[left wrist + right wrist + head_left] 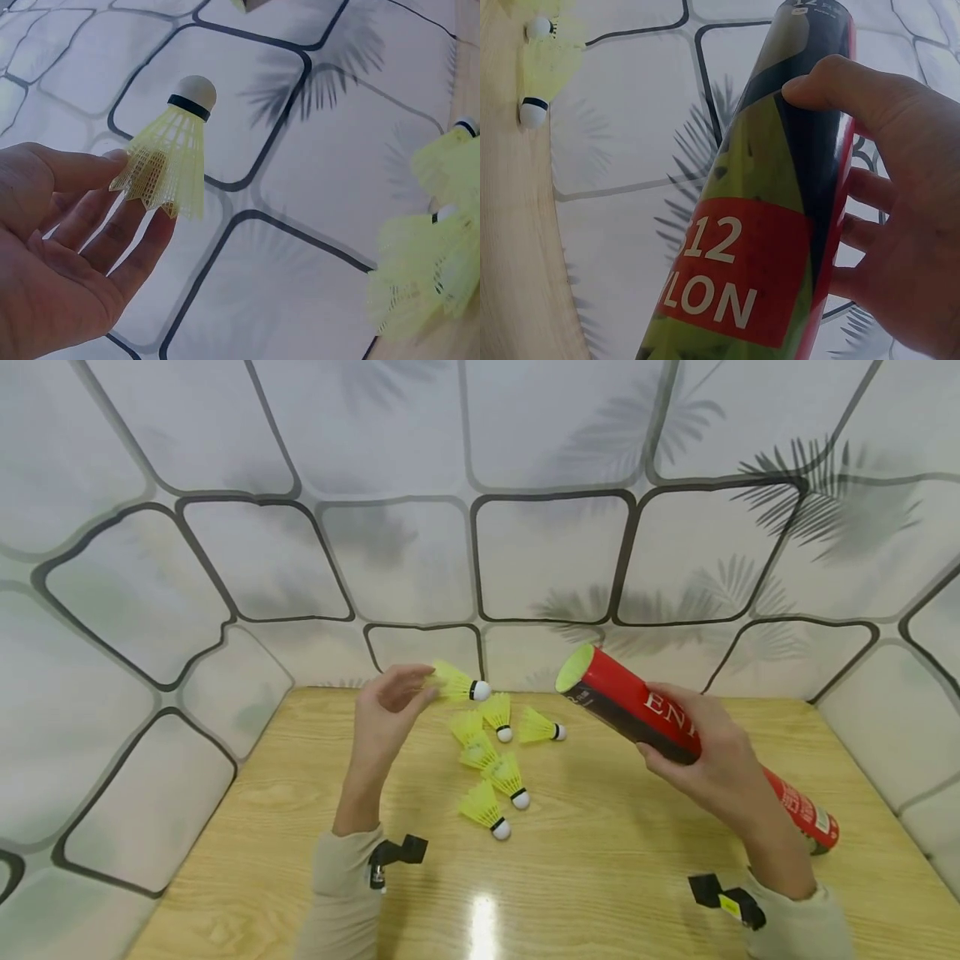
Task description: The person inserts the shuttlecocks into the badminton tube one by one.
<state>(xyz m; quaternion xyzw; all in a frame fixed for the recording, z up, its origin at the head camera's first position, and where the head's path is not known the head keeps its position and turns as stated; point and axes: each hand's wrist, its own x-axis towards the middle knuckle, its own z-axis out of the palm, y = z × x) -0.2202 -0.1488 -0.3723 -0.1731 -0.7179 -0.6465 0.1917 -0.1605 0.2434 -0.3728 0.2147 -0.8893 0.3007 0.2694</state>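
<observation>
Head view: right hand (711, 752) partly hides its tilted tube (626, 700).

The left hand (381, 714) pinches a shuttlecock (453, 683) near the table (600, 868)'s far edge; the right hand (716, 760) grips a tilted tube (633, 703).

"What's behind the table (600, 885)?"
"A pale wall (555, 560), patterned with rounded cells outlined in black and grey, and shadowy palm fronds (795, 493)."
"And the sides?"
"The same pattern runs down left and right."
"The table itself?"
"Light grained wood, with a bright patch of glare (483, 927) toward the near side."
</observation>
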